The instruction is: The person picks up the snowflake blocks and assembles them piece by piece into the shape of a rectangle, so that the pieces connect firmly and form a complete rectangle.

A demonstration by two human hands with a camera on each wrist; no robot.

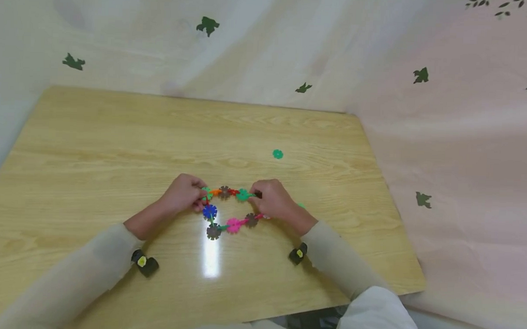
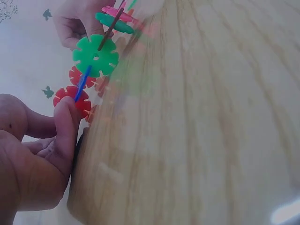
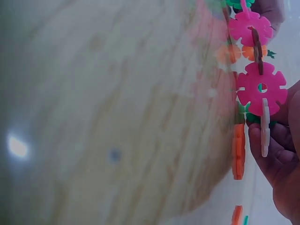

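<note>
A ring of coloured snowflake discs (image 1: 227, 209) lies low over the wooden table (image 1: 116, 145) between my two hands. My left hand (image 1: 198, 196) pinches its left end; in the left wrist view the thumb (image 2: 65, 129) presses on a red disc (image 2: 70, 98), below a green disc (image 2: 95, 56). My right hand (image 1: 255, 195) grips the right end, near a green disc (image 1: 243, 195). In the right wrist view its fingers (image 3: 276, 154) curl behind a pink disc (image 3: 261, 86), a white disc (image 3: 265, 126) and an orange disc (image 3: 238, 150).
One loose green disc (image 1: 278, 154) lies on the table beyond my right hand. A pale curtain with dark bird shapes (image 1: 207, 25) hangs behind and to the right. The table's right edge (image 1: 393, 198) is close to my right arm.
</note>
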